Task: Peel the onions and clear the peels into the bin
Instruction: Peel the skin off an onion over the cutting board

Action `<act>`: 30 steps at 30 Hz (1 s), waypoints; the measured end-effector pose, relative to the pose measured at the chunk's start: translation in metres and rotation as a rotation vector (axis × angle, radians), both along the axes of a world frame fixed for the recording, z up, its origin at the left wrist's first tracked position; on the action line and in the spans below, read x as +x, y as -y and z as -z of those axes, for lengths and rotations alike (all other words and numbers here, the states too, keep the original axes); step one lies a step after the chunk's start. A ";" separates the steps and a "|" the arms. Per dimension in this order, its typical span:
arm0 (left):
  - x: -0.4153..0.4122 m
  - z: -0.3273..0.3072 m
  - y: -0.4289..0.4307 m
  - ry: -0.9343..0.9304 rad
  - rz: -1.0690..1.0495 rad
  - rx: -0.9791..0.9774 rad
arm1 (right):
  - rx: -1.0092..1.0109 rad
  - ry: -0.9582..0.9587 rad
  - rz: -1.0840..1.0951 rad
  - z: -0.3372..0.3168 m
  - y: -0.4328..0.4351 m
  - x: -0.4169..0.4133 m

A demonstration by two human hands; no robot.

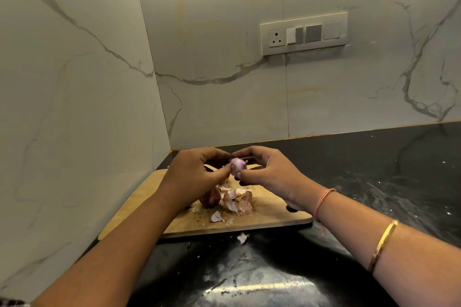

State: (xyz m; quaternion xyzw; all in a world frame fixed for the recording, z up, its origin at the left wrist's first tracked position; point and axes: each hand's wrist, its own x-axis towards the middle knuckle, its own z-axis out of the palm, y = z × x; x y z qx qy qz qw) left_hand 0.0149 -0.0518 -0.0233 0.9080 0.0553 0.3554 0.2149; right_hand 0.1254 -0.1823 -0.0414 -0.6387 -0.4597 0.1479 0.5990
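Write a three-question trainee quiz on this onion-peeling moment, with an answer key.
1. True or false: the left hand and the right hand both hold the small onion above the wooden cutting board.
2. Where does the stray peel lie? A) on the dark counter, just in front of the board; B) in a bin; C) on the board.
3. Fill in: the heap of loose peels lies on the ____.
Key: 1 true; 2 A; 3 cutting board.
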 end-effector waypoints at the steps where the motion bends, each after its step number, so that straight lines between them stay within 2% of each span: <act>1: 0.000 0.000 0.000 0.006 -0.007 0.003 | 0.000 0.008 0.003 0.000 0.000 0.000; 15: 0.002 0.003 0.007 0.062 -0.123 0.107 | 0.030 -0.012 0.028 0.001 0.000 -0.003; 23: 0.005 0.003 0.003 0.074 -0.139 -0.027 | 0.037 -0.062 -0.018 -0.003 0.003 -0.003; 30: 0.006 0.002 -0.003 0.122 -0.131 -0.246 | 0.005 -0.114 -0.094 -0.005 0.007 -0.001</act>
